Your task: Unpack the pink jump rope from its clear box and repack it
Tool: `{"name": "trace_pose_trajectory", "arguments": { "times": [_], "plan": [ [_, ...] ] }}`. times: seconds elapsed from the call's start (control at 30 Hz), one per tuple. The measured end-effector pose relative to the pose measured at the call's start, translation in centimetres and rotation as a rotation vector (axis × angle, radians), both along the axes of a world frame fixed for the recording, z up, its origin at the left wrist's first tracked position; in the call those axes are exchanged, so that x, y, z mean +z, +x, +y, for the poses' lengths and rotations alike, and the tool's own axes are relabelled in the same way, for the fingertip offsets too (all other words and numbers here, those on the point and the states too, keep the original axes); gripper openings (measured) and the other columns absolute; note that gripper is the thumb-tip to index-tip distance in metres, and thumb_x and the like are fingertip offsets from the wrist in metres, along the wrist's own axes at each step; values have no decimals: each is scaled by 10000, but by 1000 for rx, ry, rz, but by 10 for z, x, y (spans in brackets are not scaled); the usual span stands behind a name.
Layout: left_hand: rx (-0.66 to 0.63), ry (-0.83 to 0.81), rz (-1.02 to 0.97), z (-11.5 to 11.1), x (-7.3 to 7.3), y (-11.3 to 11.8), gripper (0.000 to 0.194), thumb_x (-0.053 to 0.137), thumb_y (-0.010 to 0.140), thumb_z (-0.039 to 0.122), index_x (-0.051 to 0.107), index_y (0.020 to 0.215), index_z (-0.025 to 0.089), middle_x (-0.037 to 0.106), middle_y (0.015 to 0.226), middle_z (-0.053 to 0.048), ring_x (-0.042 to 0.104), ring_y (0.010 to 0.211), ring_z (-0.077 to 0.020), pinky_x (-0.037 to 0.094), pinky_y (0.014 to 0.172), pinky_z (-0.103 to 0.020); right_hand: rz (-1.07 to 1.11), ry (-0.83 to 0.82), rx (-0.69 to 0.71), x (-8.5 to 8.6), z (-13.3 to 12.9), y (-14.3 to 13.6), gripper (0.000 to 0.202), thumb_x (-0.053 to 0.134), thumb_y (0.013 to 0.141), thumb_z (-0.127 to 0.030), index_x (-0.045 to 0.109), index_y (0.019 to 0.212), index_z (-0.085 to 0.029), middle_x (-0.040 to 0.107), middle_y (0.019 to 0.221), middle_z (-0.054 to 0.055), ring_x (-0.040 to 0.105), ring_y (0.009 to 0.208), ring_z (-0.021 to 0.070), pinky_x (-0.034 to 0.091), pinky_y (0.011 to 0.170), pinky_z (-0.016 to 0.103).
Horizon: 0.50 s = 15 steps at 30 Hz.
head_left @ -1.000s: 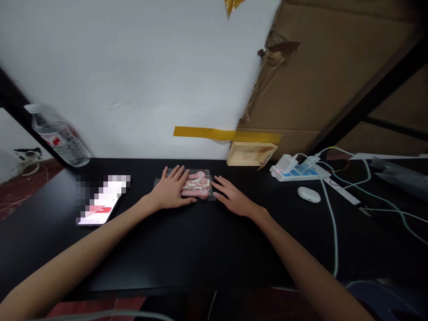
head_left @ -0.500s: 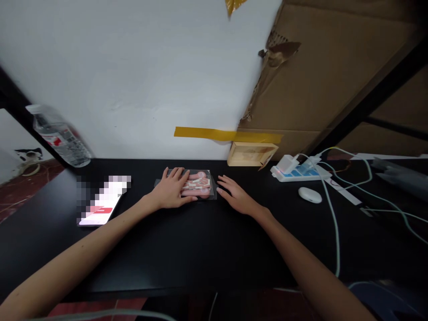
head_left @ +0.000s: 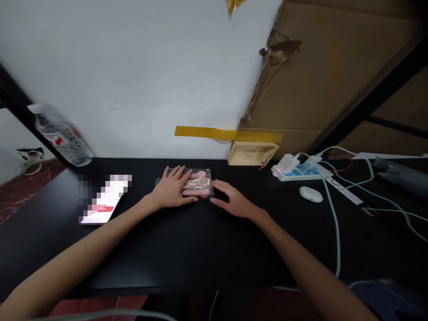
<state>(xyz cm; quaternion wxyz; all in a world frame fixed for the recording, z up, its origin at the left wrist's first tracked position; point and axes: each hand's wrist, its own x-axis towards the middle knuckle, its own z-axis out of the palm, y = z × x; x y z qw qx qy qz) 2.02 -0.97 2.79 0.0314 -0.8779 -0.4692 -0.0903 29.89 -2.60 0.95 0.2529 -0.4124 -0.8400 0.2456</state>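
Observation:
A flat clear plastic packet [head_left: 198, 183] with pink and white contents lies on the black desk. What the contents are, I cannot make out. My left hand [head_left: 172, 189] rests flat over the packet's left part, fingers stretched and spread, and hides that side. At the packet's right edge is my right hand [head_left: 234, 199], its fingers and thumb apart with nothing held between them. Its fingertips reach the edge and seem to touch it.
On the left stand a water bottle [head_left: 63, 136] and a lit phone [head_left: 107, 203]. A shallow wooden box [head_left: 253, 154] leans at the wall. To the right are a power strip [head_left: 299, 173] with cables, a white earbud case [head_left: 310, 194] and the black desk's [head_left: 200, 249] far side.
My right hand has moved left, up to the packet's right edge, with its thumb further out. My left hand stays flat on the packet.

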Motion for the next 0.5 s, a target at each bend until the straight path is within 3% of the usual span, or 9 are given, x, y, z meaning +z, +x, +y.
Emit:
{"name": "trace_pose_trajectory", "arguments": {
  "times": [0.07, 0.17, 0.5],
  "plan": [
    [7, 2, 11, 0, 0, 1, 994, 483, 831, 815, 304, 1554, 156, 325, 1598, -217, 268, 1482, -418, 159, 1170, -644, -106, 57, 10, -2, -5, -3, 817, 572, 903, -645, 394, 1544, -170, 395, 1588, 181, 334, 1486, 348, 303, 1198, 585],
    [7, 4, 28, 0, 0, 1, 999, 457, 838, 823, 299, 1555, 147, 311, 1601, -227, 253, 1490, -413, 162, 1168, -643, -191, 77, 0, -3, -8, -6, 825, 482, 947, -656, 298, 1585, -166, 308, 1630, 179, 277, 1512, 334, 278, 1215, 568],
    [-15, -5, -10, 1, -2, 0, 1017, 444, 835, 831, 299, 1557, 129, 299, 1606, -228, 250, 1487, -427, 152, 1179, -635, -241, 152, -64, -8, -6, -12, 739, 342, 1015, -599, 320, 1569, -111, 300, 1632, 193, 267, 1520, 296, 269, 1235, 501]
  ]
}}
